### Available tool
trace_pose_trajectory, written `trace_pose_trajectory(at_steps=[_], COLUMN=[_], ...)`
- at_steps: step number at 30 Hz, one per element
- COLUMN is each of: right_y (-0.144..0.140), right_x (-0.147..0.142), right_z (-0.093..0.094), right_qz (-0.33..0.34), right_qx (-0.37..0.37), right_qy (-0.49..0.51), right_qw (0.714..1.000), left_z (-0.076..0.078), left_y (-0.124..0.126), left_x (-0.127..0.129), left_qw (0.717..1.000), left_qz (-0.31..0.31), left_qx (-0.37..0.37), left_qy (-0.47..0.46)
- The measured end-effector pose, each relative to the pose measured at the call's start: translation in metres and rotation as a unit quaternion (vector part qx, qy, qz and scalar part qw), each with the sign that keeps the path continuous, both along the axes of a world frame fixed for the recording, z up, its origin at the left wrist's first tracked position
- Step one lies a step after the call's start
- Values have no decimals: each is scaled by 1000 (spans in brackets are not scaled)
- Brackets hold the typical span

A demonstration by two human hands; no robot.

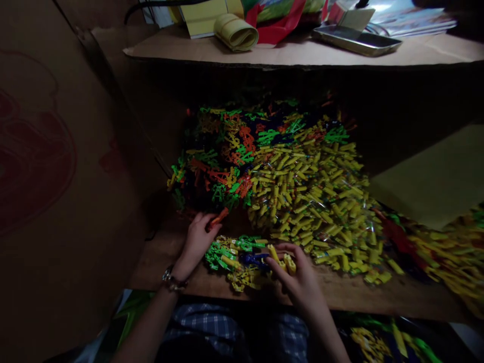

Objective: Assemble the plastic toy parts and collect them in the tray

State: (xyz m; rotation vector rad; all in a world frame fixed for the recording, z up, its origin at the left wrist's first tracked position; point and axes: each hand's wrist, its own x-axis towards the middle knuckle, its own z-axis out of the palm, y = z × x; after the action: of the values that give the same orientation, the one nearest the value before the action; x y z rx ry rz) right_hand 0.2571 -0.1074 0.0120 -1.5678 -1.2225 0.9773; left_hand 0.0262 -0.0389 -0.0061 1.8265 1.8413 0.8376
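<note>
Right hand [298, 280] hides most of its yellow pieces [282, 259].

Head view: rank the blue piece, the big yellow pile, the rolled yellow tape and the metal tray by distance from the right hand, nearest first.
From the right hand:
1. Blue piece, just left of the fingers on the board.
2. Big yellow pile, spread above and to the right.
3. Rolled yellow tape and metal tray, both far off on the upper shelf, left and right; too close to call.
</note>
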Motion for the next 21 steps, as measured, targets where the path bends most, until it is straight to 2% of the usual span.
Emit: trace_pose_trajectory(at_steps=[1,3,6,8,11,17,19,21], right_y=[0,2,5,5,2,-7,-7,-5], right_x=[-4,-12,-21,-25,-30,-37,-35,-28], right_z=[1,5,11,12,10,15,17,19], right_qz=[15,45,55,34,-3,-9,-2,31], right_qx=[3,24,75,100,118,158,148,108], right_qy=[-3,-19,-42,-56,-92,-195,-193,-152], right_qw=[1000,999,995,993,989,968,970,982], left_z=[3,10,23,30,37,42,43,45], left_y=[-3,-11,-22,-28,-34,-39,-39,-37], left_x=[2,7,15,20,26,29,25,19], left_qw=[997,973,929,921,926,946,945,931], left_qz=[-4,-37,-101,-119,-136,-175,-200,-237], left_qx=[-22,-92,-179,-189,-180,-149,-144,-171], left_qy=[-76,-207,-308,-319,-304,-227,-213,-218])
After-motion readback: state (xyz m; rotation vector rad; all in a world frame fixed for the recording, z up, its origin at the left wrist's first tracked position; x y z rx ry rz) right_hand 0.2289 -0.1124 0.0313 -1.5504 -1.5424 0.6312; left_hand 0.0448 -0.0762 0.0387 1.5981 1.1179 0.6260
